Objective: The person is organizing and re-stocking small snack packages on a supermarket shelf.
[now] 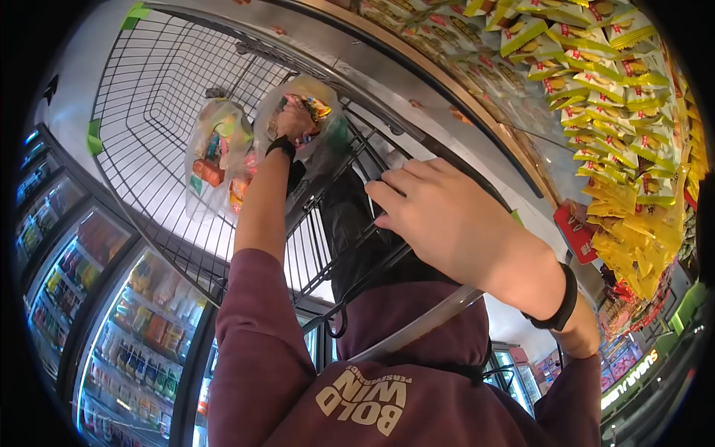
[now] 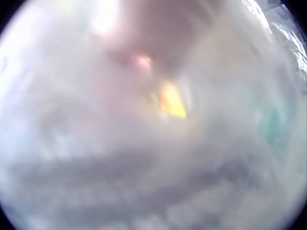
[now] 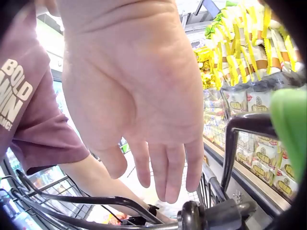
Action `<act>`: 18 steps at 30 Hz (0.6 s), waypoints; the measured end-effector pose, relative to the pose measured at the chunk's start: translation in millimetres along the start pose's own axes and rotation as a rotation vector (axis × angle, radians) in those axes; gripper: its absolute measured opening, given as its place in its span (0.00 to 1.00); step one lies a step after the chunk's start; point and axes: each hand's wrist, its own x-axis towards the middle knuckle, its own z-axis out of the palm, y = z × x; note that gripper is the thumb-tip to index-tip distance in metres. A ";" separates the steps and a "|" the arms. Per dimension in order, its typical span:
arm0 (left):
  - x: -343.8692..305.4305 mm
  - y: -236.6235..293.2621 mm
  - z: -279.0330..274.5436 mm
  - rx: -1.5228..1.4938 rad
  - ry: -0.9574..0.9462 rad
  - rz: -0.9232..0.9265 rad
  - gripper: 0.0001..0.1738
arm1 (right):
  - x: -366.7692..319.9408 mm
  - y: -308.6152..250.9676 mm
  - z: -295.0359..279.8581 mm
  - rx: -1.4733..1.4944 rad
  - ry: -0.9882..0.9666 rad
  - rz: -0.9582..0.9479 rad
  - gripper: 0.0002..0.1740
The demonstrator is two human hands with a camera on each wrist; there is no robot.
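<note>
My left hand [image 1: 295,121] reaches into the mouth of a clear plastic bag [image 1: 266,112] in a wire shopping cart [image 1: 141,160], among colourful packets [image 1: 322,108]. Its fingertips are hidden, so a grip cannot be told. The left wrist view is blurred by whitish plastic, with a yellow and orange patch [image 2: 172,100] near its middle. My right hand [image 1: 454,223] hangs over the cart's near end, palm down. In the right wrist view the fingers of this hand [image 3: 139,91] are extended and hold nothing, above the cart's black frame [image 3: 105,203].
Another bag of packets [image 1: 216,153] lies left of the first. Glass-door drink coolers [image 1: 138,335] line the left side. Yellow-edged snack packs [image 1: 622,97] fill the shelf at right, above a red sign [image 1: 576,231]. A green piece [image 3: 290,129] is close to the right wrist camera.
</note>
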 end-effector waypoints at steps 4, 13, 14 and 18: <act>2.8 8.2 -9.1 0.013 -0.070 -0.074 0.45 | -13.0 1.2 -11.8 0.068 -0.181 0.132 0.19; -78.0 22.8 -122.0 -0.713 -0.466 -0.048 0.16 | -50.2 -7.8 -26.2 0.281 0.134 0.128 0.21; -100.8 27.0 -142.6 -0.772 -0.512 -0.066 0.16 | -56.9 -11.2 -25.8 0.325 0.195 0.109 0.19; -188.3 39.6 -208.9 -0.880 -0.771 -0.127 0.17 | -86.7 -20.8 -21.1 0.490 0.321 0.099 0.19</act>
